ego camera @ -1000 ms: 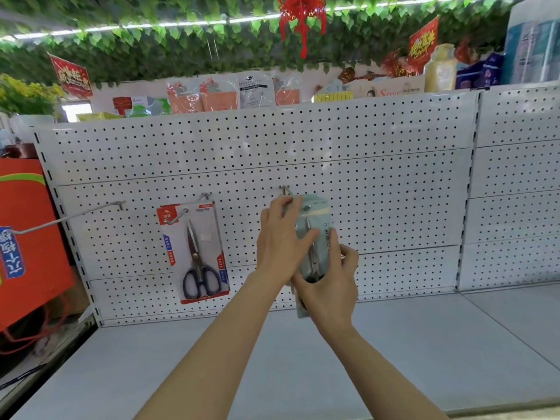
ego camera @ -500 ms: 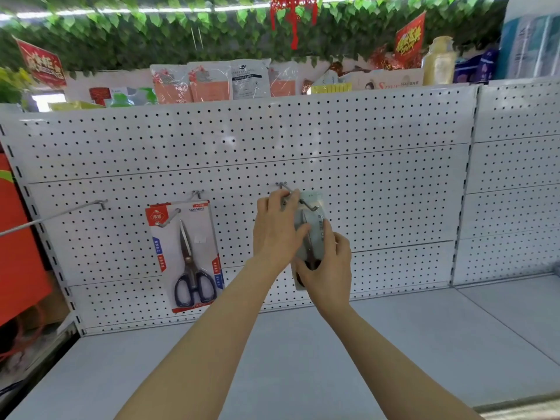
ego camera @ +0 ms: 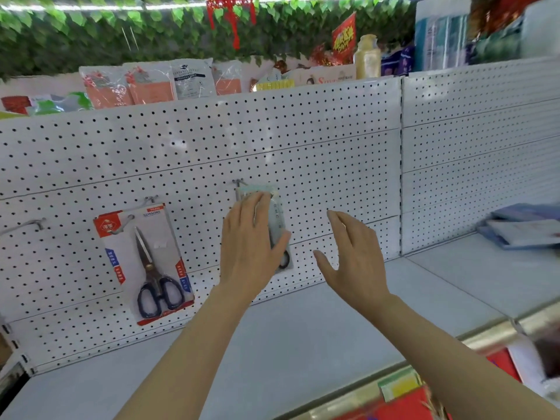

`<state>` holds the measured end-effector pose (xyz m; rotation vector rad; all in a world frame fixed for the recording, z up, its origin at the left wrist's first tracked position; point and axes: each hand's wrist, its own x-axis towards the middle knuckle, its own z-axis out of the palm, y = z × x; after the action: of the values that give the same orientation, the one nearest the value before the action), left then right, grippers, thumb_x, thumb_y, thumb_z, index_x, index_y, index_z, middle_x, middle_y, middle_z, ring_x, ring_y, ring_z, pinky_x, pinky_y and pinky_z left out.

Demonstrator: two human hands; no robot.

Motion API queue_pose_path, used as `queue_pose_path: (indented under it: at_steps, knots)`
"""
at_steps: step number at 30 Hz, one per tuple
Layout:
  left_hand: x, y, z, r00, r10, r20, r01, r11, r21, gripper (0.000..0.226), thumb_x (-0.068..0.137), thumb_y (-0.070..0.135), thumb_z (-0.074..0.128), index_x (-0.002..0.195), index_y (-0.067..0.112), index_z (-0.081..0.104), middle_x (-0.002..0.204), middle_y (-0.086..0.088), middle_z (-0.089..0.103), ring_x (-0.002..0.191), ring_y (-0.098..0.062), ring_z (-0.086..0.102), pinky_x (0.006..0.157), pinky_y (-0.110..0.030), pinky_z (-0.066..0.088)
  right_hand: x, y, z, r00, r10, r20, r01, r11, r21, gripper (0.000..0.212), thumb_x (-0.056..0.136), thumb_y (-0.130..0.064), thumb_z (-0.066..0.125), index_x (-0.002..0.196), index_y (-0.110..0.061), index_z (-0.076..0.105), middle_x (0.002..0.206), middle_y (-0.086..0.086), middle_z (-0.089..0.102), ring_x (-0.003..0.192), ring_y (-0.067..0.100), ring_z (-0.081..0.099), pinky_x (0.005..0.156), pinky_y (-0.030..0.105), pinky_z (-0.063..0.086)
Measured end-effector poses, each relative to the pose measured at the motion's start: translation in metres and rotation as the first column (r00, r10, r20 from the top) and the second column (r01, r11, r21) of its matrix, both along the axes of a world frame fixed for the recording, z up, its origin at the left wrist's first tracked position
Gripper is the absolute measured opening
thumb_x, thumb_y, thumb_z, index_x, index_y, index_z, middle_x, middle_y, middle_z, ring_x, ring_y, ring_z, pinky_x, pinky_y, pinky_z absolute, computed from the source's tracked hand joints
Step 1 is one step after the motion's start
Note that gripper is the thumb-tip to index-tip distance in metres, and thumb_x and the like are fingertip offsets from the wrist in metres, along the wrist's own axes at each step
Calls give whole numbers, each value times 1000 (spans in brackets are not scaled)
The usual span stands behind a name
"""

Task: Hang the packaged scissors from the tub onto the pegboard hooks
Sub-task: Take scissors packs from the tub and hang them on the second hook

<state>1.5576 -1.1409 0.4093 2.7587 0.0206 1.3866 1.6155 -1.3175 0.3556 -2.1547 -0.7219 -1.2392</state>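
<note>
The left hand (ego camera: 250, 247) lay flat, fingers straight, against the pale scissors pack (ego camera: 277, 219) hanging from a hook (ego camera: 239, 182) on the pegboard (ego camera: 318, 153). The right hand (ego camera: 353, 256), spread wide and holding nothing, hovered just right of the pack.

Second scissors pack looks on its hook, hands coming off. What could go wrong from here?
1. The left hand hides most of the pale pack, so whether its hole sits fully on the hook cannot be told; it may drop when released.
2. The right hand is off and open, so nothing backs up a slip.
3. A swinging pack may hang crooked, like the red-carded scissors.
</note>
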Motion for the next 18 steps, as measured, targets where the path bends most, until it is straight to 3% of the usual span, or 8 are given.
queue_pose_path:
  at_steps: [5, 8, 13, 18]
  knots:
    - [-15, -41, -9, 993, -8, 114, 7, 1000, 11, 69, 87, 42, 63, 143, 8, 41, 146, -11, 44, 135, -33, 39, 113, -47, 31, -18, -52, -10, 994, -94, 48, 97, 994, -56, 60, 86, -32, 62, 136, -1, 49, 127, 16, 56, 115, 34, 52, 98, 40, 38]
    - [-17, -72, -22, 987, -106, 120, 101, 994, 49, 62, 88, 38, 64, 138, 7, 46, 141, -11, 48, 129, -32, 42, 107, -48, 37, -31, -88, -22, 986, -166, 33, 169, 981, -94, 60, 86, -33, 61, 135, -1, 49, 125, 17, 57, 114, 35, 52, 96, 42, 38]
    - [-8, -140, -80, 969, -244, -31, 245, 969, 38, 63, 86, 36, 62, 139, 6, 46, 139, -13, 49, 128, -34, 44, 108, -44, 35, -49, -164, -77, 947, -305, -98, 286, 942, -176, 62, 83, -32, 60, 135, 1, 48, 124, 21, 56, 108, 40, 53, 89, 48, 40]
    - [2, -223, -173, 901, -368, -228, 379, 926, 2, 63, 83, 34, 64, 137, 5, 48, 138, -13, 51, 126, -34, 46, 106, -44, 36, -71, -239, -162, 879, -424, -221, 379, 899, -218, 57, 79, -24, 64, 129, 1, 52, 118, 19, 58, 104, 34, 51, 89, 46, 43]
